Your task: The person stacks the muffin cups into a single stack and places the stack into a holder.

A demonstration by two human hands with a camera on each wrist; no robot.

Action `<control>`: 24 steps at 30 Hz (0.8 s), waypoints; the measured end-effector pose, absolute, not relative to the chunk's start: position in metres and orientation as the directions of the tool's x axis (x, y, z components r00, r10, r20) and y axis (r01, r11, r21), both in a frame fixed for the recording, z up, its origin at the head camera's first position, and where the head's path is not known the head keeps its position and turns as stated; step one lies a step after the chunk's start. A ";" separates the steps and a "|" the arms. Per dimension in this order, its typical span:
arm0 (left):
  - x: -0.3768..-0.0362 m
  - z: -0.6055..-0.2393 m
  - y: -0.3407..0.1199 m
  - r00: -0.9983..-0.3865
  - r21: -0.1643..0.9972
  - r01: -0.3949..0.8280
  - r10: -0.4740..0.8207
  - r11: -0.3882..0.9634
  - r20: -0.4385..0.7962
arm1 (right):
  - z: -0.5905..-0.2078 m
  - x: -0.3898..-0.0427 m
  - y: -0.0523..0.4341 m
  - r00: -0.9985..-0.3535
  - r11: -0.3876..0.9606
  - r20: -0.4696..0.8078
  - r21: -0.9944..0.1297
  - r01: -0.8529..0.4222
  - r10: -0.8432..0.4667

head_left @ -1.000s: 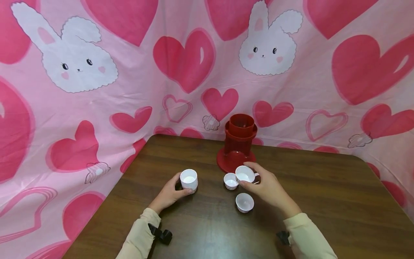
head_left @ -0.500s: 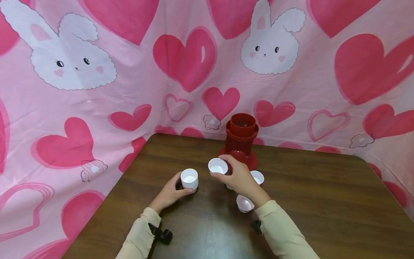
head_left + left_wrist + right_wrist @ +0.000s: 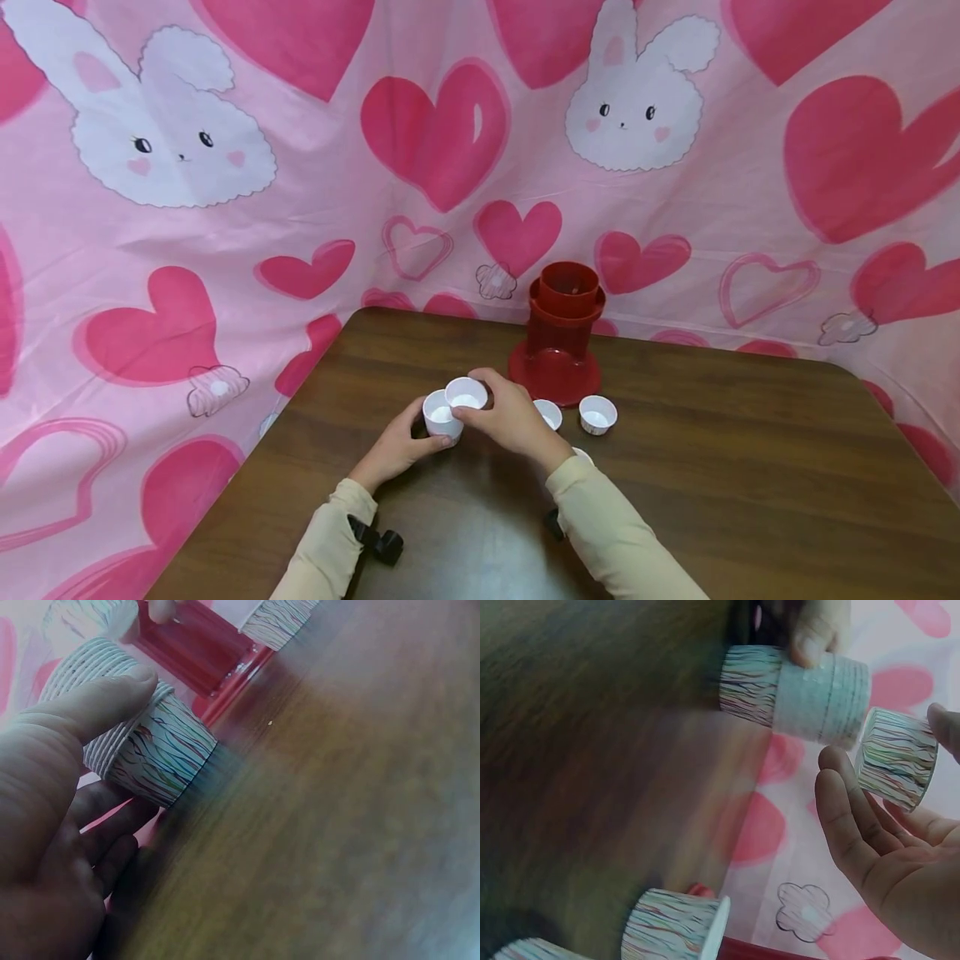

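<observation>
Head view: five paper cups (image 3: 597,414), one red dispenser (image 3: 558,333), two hands.

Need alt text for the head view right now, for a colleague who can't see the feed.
Over a brown table, the right hand holds a paper cup just above a stack of cups gripped by the left hand. Two loose cups and a red stand sit behind.
</observation>
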State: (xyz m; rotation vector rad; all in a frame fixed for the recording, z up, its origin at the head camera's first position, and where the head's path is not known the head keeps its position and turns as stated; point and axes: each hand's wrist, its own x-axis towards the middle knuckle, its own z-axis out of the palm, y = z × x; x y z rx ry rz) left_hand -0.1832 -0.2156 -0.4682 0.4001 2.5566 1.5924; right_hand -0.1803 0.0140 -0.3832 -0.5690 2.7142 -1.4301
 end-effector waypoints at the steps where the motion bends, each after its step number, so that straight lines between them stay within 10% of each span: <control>1: -0.183 -0.468 -0.215 -0.959 0.892 0.171 0.277 0.419 0.054 | -0.384 -0.181 0.013 -0.934 0.515 0.146 -0.801 -0.305 -0.326; 24: -0.185 -0.468 -0.216 -0.952 0.901 0.190 0.298 0.390 0.072 | -0.382 -0.190 -0.018 -0.926 0.557 0.113 -0.770 -0.310 -0.359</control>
